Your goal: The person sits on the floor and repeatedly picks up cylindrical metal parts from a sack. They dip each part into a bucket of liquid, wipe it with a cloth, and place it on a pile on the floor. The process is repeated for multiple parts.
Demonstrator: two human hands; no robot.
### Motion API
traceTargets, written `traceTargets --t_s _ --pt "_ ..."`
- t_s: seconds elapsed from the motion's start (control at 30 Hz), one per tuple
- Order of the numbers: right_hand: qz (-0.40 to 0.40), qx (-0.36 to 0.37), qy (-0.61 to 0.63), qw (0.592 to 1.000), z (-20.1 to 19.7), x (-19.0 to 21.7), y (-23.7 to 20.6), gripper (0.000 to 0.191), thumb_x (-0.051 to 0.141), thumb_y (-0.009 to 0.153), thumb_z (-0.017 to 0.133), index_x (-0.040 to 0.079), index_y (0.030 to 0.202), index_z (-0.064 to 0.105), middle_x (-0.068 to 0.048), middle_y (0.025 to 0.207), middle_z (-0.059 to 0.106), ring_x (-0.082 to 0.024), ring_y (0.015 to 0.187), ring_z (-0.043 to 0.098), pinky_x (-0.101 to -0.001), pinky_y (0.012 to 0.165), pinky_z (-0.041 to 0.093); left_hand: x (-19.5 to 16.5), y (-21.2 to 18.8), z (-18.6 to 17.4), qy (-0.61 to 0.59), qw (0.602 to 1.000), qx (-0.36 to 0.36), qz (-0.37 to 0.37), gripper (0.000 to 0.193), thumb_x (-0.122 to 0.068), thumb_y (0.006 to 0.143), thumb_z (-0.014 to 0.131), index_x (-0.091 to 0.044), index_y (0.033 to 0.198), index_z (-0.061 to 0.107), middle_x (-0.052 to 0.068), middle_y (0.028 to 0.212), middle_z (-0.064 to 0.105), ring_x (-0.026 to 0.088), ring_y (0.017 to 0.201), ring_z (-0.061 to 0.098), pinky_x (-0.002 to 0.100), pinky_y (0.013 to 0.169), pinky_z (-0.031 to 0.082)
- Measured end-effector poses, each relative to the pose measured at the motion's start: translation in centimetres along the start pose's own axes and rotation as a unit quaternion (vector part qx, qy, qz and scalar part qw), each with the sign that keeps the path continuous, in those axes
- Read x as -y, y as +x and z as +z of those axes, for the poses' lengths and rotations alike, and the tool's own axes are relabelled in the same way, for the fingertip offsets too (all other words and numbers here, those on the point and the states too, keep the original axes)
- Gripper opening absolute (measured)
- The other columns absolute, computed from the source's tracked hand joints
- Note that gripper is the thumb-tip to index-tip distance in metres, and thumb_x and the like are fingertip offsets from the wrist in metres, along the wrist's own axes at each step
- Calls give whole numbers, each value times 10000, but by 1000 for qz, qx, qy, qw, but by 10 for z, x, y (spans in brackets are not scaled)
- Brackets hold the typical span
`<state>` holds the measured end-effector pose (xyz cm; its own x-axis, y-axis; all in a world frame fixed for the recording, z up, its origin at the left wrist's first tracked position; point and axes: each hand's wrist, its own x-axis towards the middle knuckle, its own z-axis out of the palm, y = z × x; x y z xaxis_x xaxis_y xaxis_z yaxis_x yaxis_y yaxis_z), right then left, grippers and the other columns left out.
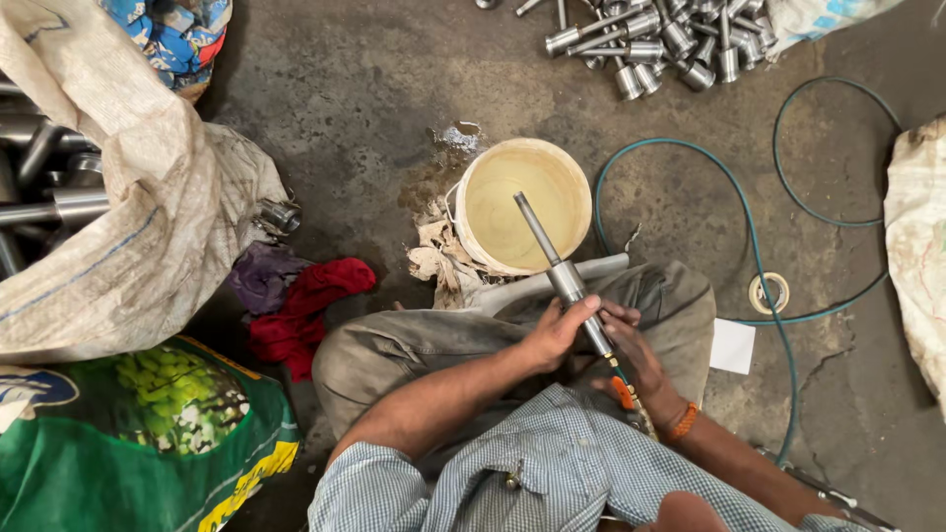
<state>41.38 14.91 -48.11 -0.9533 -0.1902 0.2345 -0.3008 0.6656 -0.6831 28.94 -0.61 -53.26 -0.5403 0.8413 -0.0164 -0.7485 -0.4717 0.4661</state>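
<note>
From the head view I see my left hand [557,333] clenched around the metal shaft [564,276], steadying it slanted over the pale bucket [522,202]. My right hand [631,350] grips the shaft's lower end beside an orange-handled tool [624,392], bracing it over my lap.

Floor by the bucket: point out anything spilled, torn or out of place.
A wet, shiny patch lies on the concrete just beyond the bucket, like a spill. Torn, dirty rags are crumpled against its near side. A roll of tape lies loose beside the hose.
</note>
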Motion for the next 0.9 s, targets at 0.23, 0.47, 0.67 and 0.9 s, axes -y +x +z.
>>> traceTargets --t_s 0.23,0.47,0.67,0.9 --pt "53 78 51 994 -13 1 28 817 352 882 723 32 1550 379 -217 1605 398 -391 1502 389 -456 1224 332 -10 6 -3 -39 997 -64 -18 562 -439 1048 564 100 1200 613 255 1265 675 341 1180 669 497 1029 553" --pt "92 43 74 992 -5 -9 23 869 618 966 531 3 1561 381 -201 1595 441 -348 1519 396 -460 1243 306 -7 9 -7 -65 995 -69 -13 627 -511 1058 560 91 1232 592 243 1279 663 323 1180 664 473 1053 541" --pt "135 -31 135 981 5 -5 19 842 656 1014 419 11 1555 393 -178 1569 475 -312 1485 433 -438 1223 334 -3 8 -9 -63 997 -46 2 600 -510 1109 475 45 1324 551 230 1357 631 290 1259 641 447 1107 522" --pt "189 -99 346 914 13 10 35 862 684 1002 418 64 1586 286 -180 1593 400 -311 1389 518 -478 1111 462 1 9 -15 -66 997 -37 -27 604 -528 1093 426 -17 1404 514 152 1347 629 240 1154 660 436 938 577"
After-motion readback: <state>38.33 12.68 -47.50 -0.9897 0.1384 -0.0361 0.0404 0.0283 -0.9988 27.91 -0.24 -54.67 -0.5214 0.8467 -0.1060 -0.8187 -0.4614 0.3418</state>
